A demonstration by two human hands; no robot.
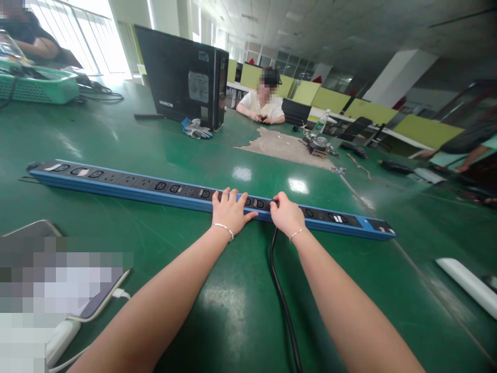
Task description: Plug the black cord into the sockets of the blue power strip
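A long blue and black power strip with several sockets lies across the green table in front of me. My left hand rests on its middle, fingers spread over the top and thumb along the near side. Just to the right, my right hand is closed at the strip's socket face. From beneath that hand a thick black cable runs down toward the near edge. The fingers hide the cable's end, which appears to be a plug at a socket.
A black computer case stands at the back left beside a pair of gloves. A green basket is far left, a phone near left. A motor-like metal part lies back right. One person sits opposite; others are at both sides.
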